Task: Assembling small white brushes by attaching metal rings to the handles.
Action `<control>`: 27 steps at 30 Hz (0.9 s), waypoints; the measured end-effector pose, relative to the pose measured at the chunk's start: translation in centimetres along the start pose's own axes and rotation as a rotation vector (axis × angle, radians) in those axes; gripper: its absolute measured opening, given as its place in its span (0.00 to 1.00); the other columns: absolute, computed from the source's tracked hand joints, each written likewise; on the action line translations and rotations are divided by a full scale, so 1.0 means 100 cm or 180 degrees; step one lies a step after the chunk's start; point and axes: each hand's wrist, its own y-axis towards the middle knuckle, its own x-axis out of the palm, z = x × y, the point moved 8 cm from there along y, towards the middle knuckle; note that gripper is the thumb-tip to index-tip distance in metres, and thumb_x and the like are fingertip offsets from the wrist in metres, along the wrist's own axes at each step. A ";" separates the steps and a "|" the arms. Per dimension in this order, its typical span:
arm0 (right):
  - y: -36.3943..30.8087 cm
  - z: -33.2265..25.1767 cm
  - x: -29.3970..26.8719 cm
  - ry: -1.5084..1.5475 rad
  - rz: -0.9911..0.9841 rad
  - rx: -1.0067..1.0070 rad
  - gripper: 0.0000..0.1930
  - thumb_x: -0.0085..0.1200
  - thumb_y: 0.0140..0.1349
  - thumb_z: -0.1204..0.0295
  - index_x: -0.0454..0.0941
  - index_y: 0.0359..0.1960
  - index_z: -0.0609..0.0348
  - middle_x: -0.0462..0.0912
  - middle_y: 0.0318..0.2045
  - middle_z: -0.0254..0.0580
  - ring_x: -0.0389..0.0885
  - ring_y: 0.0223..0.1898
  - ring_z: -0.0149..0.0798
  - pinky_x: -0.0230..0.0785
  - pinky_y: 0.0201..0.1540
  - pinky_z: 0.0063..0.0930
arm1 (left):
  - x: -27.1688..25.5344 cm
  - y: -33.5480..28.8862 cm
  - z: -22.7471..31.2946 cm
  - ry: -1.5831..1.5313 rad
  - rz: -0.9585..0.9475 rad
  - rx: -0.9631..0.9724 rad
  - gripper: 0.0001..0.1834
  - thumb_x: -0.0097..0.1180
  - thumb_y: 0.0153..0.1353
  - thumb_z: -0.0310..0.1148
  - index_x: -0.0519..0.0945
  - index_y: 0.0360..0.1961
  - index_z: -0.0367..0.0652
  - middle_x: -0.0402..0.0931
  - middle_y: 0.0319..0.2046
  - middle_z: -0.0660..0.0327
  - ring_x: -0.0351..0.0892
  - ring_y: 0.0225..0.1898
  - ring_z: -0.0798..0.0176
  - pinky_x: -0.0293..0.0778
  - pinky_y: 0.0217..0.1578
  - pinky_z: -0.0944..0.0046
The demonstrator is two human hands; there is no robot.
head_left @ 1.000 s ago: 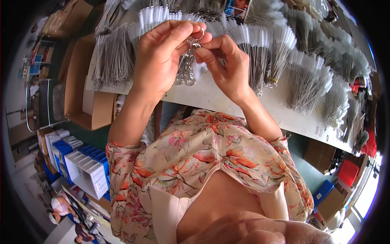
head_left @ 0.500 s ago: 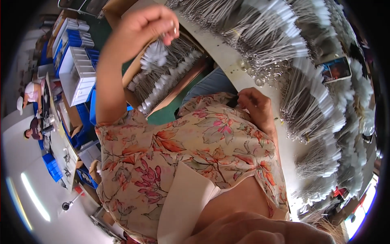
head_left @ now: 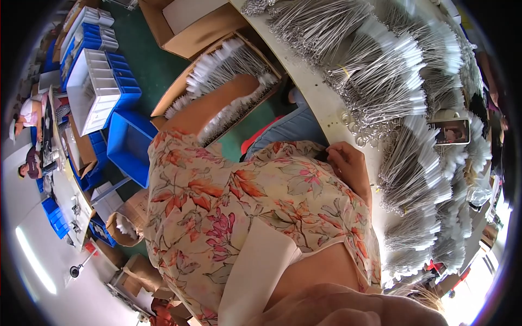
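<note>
My left arm stretches across an open cardboard box packed with thin wire brushes that have white bristle tips. It ends in a rounded shape over the brushes, and the fingers are hidden. At the edge of the pale table, my right hand rests with curled fingers beside my floral shirt. What it holds, if anything, cannot be made out. Bundles of similar wire brushes, with looped ends toward me, cover the table to the right. Loose metal rings lie near the loops.
A phone lies among the brush bundles. Beyond the brush box stands another cardboard box. Blue bins and a white bin occupy the left side. Two people are at a far bench.
My left arm has come down from its raised position over the brush box, and its hand has gone out of sight. The whole view has shifted. My right hand stays by the table edge.
</note>
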 end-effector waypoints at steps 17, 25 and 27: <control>-0.033 -0.055 -0.041 -0.0143 -0.0413 -0.1084 0.06 0.53 0.56 0.75 0.77 0.34 0.63 0.80 0.27 0.40 0.79 0.30 0.31 0.70 0.33 0.23 | -0.223 -0.187 -0.036 -0.3906 0.5024 -0.0798 0.10 0.50 0.62 0.32 0.76 0.37 0.35 0.77 0.31 0.60 0.74 0.28 0.71 0.71 0.32 0.74; -0.090 -0.055 -0.125 0.0583 0.0555 -0.1579 0.05 0.53 0.57 0.77 0.76 0.35 0.66 0.78 0.28 0.39 0.78 0.28 0.27 0.72 0.29 0.18 | -0.457 -0.018 0.097 -0.3110 0.2896 0.1335 0.12 0.50 0.61 0.32 0.77 0.40 0.35 0.78 0.33 0.60 0.76 0.32 0.72 0.71 0.35 0.73; -0.108 -0.052 -0.143 0.0631 0.0796 -0.1471 0.06 0.53 0.57 0.77 0.76 0.35 0.67 0.78 0.28 0.38 0.78 0.28 0.27 0.72 0.30 0.18 | -0.479 0.041 0.090 -0.2967 0.2532 0.1137 0.12 0.50 0.60 0.34 0.77 0.38 0.35 0.78 0.32 0.61 0.77 0.31 0.71 0.72 0.32 0.74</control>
